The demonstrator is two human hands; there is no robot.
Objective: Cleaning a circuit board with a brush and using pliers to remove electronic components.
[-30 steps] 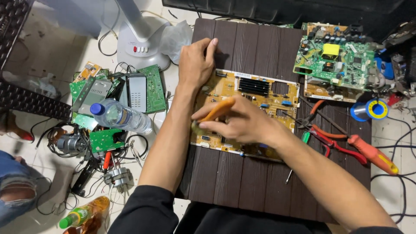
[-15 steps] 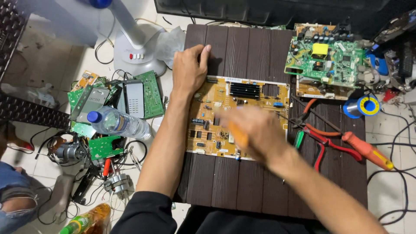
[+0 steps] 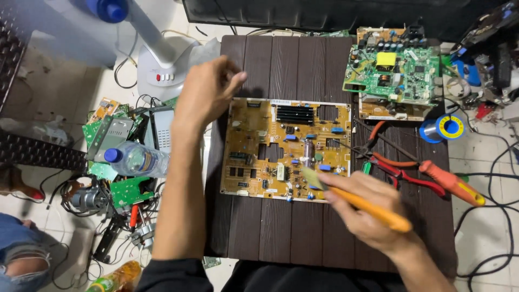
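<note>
Right hand [image 3: 367,213] grips brush [image 3: 351,199] over the board [image 3: 286,148], left hand [image 3: 208,92] loosely curled, empty; board looks light, stiff, fragile, so hold by edges.

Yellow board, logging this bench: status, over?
Left hand raised at yellow board corner, empty. Right hand holds orange brush, bristles on board's lower edge. Pliers alongside, nothing blocking.

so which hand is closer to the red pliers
Right. The right hand, holding an orange-handled brush, sits just left of the red pliers; the left hand is raised far across the yellow circuit board.
</note>
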